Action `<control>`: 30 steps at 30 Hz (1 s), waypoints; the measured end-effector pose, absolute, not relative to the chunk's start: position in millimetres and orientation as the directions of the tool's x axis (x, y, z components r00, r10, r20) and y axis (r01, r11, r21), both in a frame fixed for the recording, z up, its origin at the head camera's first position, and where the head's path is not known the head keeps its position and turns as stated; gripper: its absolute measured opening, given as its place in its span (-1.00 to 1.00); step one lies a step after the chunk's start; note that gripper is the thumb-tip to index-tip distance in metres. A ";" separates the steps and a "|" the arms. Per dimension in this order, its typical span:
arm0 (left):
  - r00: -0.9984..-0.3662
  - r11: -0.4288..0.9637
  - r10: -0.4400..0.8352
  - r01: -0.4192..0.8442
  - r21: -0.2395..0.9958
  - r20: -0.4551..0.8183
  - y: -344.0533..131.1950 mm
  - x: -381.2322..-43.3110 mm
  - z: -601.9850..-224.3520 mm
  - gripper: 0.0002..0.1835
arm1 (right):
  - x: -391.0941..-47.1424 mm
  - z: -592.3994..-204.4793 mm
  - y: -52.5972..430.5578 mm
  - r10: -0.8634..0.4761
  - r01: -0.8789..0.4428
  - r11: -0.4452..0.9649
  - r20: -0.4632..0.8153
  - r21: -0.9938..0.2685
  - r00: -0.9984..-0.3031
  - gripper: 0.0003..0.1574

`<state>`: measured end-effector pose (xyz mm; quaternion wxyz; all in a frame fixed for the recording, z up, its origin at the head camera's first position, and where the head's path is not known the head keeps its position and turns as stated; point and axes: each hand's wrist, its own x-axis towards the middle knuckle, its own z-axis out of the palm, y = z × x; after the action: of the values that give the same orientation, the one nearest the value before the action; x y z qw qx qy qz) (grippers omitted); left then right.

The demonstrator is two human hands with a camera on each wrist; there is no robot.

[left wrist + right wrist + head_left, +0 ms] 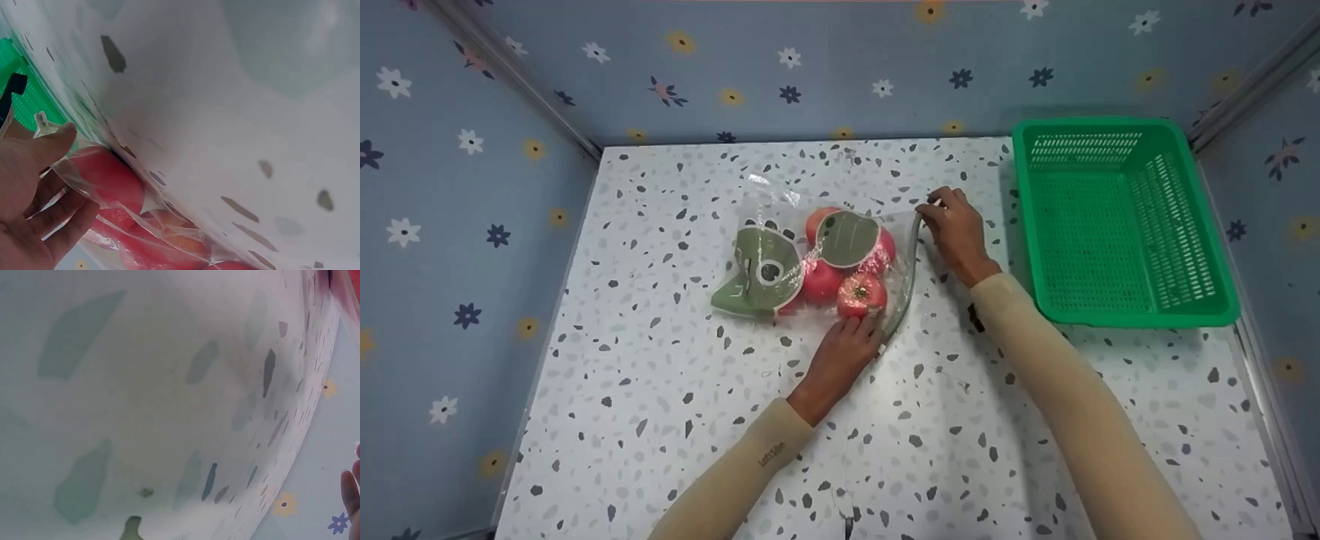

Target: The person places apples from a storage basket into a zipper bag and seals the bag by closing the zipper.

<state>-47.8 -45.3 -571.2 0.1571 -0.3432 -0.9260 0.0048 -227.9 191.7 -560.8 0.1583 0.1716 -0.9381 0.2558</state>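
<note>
A clear zip bag [769, 270] printed with a green cartoon animal lies flat on the table, with several red apples [861, 294] inside. Its mouth, edged by a grey-green zip strip [913, 259], faces right. My left hand [844, 352] holds the near corner of the mouth; in the left wrist view, the thumb and fingers [67, 219] stand on either side of the plastic beside a white zip end [42, 121]. At the far end of the strip, my right hand [958, 229] pinches the edge between thumb and fingertips. The right wrist view catches only some fingers [351, 495].
A green plastic basket [1027, 225] with slotted sides stands at the table's right, just beyond my right hand. Flower-patterned panels [840, 75] enclose the back and both sides of the speckled white table [660, 375].
</note>
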 end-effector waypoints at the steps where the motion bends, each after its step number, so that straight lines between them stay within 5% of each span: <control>1: -0.707 0.760 0.643 0.638 -0.127 0.296 -45.9 -47.8 -571.4 -0.61 | -227.9 -560.8 192.0 -0.241 -0.405 0.808 0.386 -0.429 -0.891 -0.81; 24: -0.588 0.693 0.558 0.719 0.062 0.585 -68.7 -49.7 -554.8 -0.70 | -225.5 -534.5 202.9 -0.283 -0.455 0.822 0.447 -0.344 -0.849 -0.80; 30: -0.637 0.691 0.427 0.688 0.223 0.641 -73.4 -51.1 -547.0 -0.70 | -222.7 -524.4 204.0 -0.261 -0.439 0.815 0.437 -0.378 -0.861 -0.80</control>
<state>-51.1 -73.4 -547.0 0.2827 -0.3185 -0.8750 -0.2304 -222.7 204.0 -524.4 0.1860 0.1875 -0.9343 0.2395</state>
